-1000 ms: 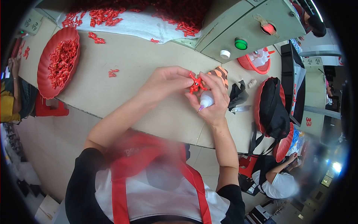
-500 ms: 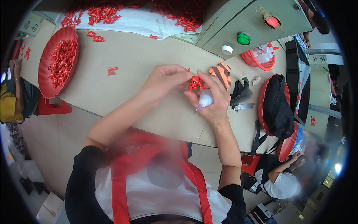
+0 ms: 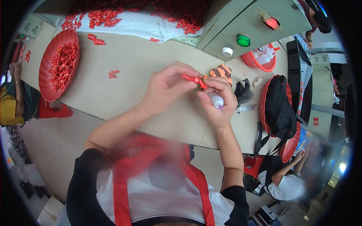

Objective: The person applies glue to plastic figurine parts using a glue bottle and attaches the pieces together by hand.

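Observation:
A small glossy red figurine (image 3: 195, 80) is pinched in the fingertips of my left hand (image 3: 164, 88), lying sideways. My right hand (image 3: 225, 109) is wrapped round a small white squeeze bottle (image 3: 216, 99) with a purple tip, while its thumb and fingers reach the figurine's right end. Partly behind the right fingers lies an orange-and-brown striped cloth (image 3: 222, 71). Another little red piece (image 3: 113, 74) rests on the table, left of my left hand.
At the left stands a scalloped red tray (image 3: 45, 81) heaped with red pieces. More lie on white cloth (image 3: 143, 30) at the back. To the right are a blade (image 3: 247, 108), black cloth (image 3: 243, 90), a red basket (image 3: 250, 62) and a black bag (image 3: 281, 109). A green-grey cabinet (image 3: 222, 35) stands behind.
The figurine has turned from upright to lying sideways between my hands. My right hand has shifted slightly right, and the bottle's tip now points more toward me.

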Demonstrator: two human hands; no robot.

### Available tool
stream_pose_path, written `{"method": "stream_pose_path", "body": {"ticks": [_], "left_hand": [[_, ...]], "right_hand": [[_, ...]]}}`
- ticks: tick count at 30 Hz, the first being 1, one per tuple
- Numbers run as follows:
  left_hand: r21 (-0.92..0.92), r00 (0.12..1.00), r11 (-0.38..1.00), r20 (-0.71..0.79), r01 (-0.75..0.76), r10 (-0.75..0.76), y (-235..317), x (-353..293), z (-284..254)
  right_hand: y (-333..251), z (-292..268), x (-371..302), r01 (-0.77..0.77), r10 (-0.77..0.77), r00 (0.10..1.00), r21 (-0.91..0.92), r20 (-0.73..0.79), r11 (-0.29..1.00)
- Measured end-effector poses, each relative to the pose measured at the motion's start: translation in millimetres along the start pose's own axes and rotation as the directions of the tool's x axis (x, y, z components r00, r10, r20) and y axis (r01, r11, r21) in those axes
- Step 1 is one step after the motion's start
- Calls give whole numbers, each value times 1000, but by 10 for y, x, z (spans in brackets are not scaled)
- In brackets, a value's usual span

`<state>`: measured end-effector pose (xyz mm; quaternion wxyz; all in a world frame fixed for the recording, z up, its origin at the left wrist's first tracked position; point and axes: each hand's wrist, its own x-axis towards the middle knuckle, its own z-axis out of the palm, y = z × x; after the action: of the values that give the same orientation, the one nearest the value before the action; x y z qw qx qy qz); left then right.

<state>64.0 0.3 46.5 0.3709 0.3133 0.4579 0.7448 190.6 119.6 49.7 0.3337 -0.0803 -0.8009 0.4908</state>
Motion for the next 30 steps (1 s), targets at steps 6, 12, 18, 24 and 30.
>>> {"method": "stream_pose_path", "body": {"ticks": [6, 12, 18, 24, 30], "left_hand": [[118, 980, 978, 123, -170, 156, -14, -19, 24], [163, 973, 964, 127, -211, 192, 16, -22, 28], [207, 969, 950, 133, -234, 210, 6, -19, 45], [205, 967, 947, 106, -249, 231, -28, 2, 65], [-300, 925, 875, 147, 379, -351, 95, 106, -122]], "right_hand": [[-49, -46, 16, 59, -56, 996, 40, -63, 997], [-62, -23, 7, 44, -42, 997, 33, -67, 998], [-33, -12, 12, 107, -108, 988, -19, -110, 994], [-38, -4, -18, 59, -62, 992, -35, -106, 998], [-28, -44, 0, 15, -19, 994, -32, -110, 999]]}}
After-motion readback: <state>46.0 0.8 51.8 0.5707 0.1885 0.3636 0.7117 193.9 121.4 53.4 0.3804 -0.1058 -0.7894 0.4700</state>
